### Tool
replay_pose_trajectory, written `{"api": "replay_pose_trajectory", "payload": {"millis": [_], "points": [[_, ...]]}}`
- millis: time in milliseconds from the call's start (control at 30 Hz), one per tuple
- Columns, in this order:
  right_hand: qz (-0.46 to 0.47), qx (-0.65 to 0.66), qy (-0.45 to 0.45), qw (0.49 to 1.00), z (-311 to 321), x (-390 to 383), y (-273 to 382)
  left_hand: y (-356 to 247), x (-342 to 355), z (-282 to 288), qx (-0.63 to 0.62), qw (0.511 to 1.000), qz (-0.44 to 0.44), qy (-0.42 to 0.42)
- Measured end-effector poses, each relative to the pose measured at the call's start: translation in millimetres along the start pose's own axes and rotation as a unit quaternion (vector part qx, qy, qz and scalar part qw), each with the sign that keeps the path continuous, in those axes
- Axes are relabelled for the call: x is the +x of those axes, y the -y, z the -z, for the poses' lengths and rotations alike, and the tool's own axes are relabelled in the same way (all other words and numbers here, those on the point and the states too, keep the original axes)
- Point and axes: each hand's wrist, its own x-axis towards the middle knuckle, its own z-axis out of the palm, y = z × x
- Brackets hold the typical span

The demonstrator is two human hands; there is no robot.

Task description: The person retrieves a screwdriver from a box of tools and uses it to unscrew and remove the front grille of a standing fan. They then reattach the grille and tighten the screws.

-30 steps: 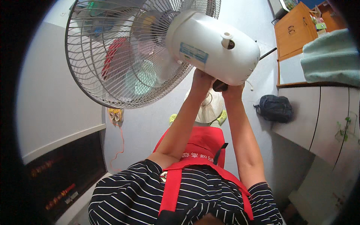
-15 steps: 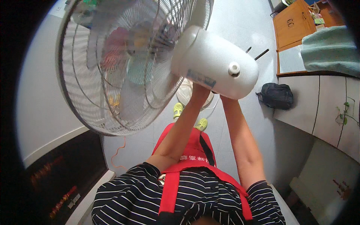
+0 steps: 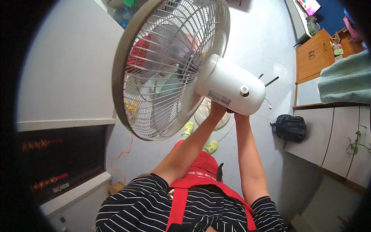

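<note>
Fan (image 3: 222,77) is ahead of the red apron (image 3: 199,176): white rounded housing (image 3: 234,83), 1 knob (image 3: 244,89) on top, grey wire cage (image 3: 172,79) to its left; left hand (image 3: 218,110) and right hand (image 3: 242,117) up under the housing, fingers hidden, can't tell their grip. Pale tiled floor (image 3: 255,34), white panels (image 3: 316,133) at right. Black backpack (image 3: 290,128) beside the panels, orange cord (image 3: 121,155) at left, cage wires screen a red item (image 3: 138,56).
</note>
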Motion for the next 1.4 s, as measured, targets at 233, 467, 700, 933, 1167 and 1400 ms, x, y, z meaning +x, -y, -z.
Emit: {"api": "replay_pose_trajectory", "payload": {"millis": [233, 467, 700, 933, 1167, 1400], "points": [[-0.082, 0.150, -0.169, 0.971, 58, -7, -7, -3, -27, -1, -0.126, 0.984, 0.121, 0.024], [-0.080, -0.041, -0.325, 0.942, -61, -85, 120, 178, -143, 148, -0.022, 0.910, -0.018, 0.413], [-0.013, -0.107, -0.386, 0.916, -178, -207, 195, 313, -85, 360, -0.070, 0.895, 0.247, 0.365], [-0.007, -0.014, -0.089, 0.996, -287, -229, 261, 145, -20, 442, -0.351, 0.889, 0.146, 0.254], [-0.196, -0.117, 0.023, 0.973, -342, -229, 232, 32, -62, 464, -0.417, 0.769, -0.102, 0.473], [-0.274, -0.259, -0.012, 0.926, -378, -247, 179, 70, -72, 443, -0.424, 0.724, -0.109, 0.533]]}}
